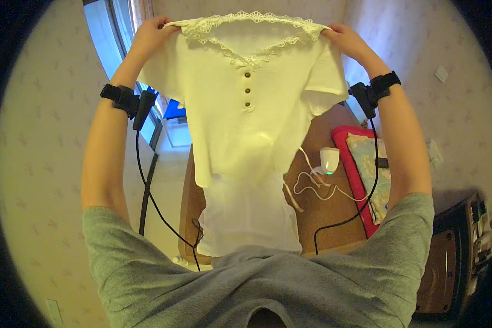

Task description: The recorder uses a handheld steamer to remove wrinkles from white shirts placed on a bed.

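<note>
A white short-sleeved blouse (pixel 246 123) with a lace-trimmed neckline and three dark buttons hangs spread out in front of me. My left hand (pixel 153 35) pinches its shoulder at the upper left. At the upper right, my right hand (pixel 344 39) grips the opposite shoulder. Between them the lace collar (pixel 256 17) is stretched wide. Below, the blouse's lower part drapes onto a brown table (pixel 336 221), where more white fabric (pixel 250 221) reaches toward my body; where one ends and the other begins is hard to tell.
On the table's right side, a small white device (pixel 330 160) with a lit base stands near a tangled white cord (pixel 315 197). Beside it, folded patterned cloth (pixel 365 168) rests on a red mat (pixel 341 137). Black cables (pixel 137 151) run down from bands on both wrists.
</note>
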The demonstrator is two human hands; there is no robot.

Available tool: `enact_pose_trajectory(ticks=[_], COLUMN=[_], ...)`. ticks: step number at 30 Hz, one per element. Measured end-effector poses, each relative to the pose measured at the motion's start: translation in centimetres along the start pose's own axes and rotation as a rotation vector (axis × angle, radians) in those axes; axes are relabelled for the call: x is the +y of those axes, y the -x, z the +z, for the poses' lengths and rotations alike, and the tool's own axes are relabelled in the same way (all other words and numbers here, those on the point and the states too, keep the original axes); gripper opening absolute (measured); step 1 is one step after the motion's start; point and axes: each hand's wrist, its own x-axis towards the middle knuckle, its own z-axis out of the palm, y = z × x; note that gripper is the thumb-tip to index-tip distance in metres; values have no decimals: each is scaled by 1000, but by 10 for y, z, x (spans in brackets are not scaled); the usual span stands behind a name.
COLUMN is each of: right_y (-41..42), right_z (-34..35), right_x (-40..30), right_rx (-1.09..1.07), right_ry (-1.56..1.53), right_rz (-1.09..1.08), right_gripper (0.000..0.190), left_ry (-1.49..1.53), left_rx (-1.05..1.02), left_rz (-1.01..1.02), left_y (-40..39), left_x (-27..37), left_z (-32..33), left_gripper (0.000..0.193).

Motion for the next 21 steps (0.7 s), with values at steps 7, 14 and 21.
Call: enact_pose_trajectory(ticks=[7,14,21], right_y=[8,8,29], right_z=[-15,-30,-34], right_x=[-3,11,-9], right_rx=[-129,-19,129], right_ry=[-520,-499,-308], right_rz=[103,-35,136], right_gripper=[43,37,32], left_ry=[165,474,428], left_rx=[-33,-45,-43], left_rz=[-83,-125,-139], left_y=[-18,-39,-33], left_x=[-1,-9,-25], left_z=[-9,-17,-32], left_gripper=[26,29,33])
